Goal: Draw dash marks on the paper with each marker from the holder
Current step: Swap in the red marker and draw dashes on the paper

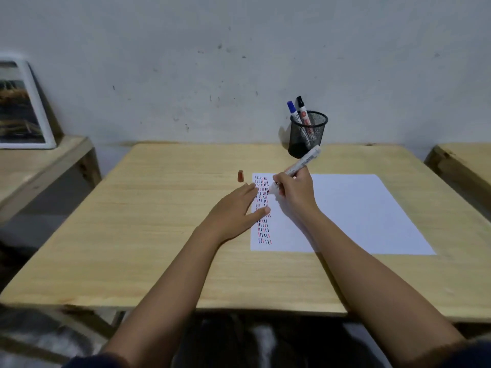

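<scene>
A white paper (353, 213) lies on the wooden table (159, 235), with columns of short black, blue and red dashes down its left side. My right hand (293, 191) grips a white marker (303, 163), its red tip touching the paper by the dash columns. My left hand (236, 208) rests flat, fingers apart, its fingertips pressing the paper's left edge. The marker's red cap (241, 176) stands on the table just left of the paper. A black mesh holder (307, 134) at the back holds a blue-capped marker (292, 110) and a black-capped marker (303, 110).
A grey wall rises straight behind the table. A lower wooden table on the left carries a white-framed picture (21, 107) leaning on the wall. Another wooden table edge (462, 160) shows at the right. Bare paper extends to the right of the dashes.
</scene>
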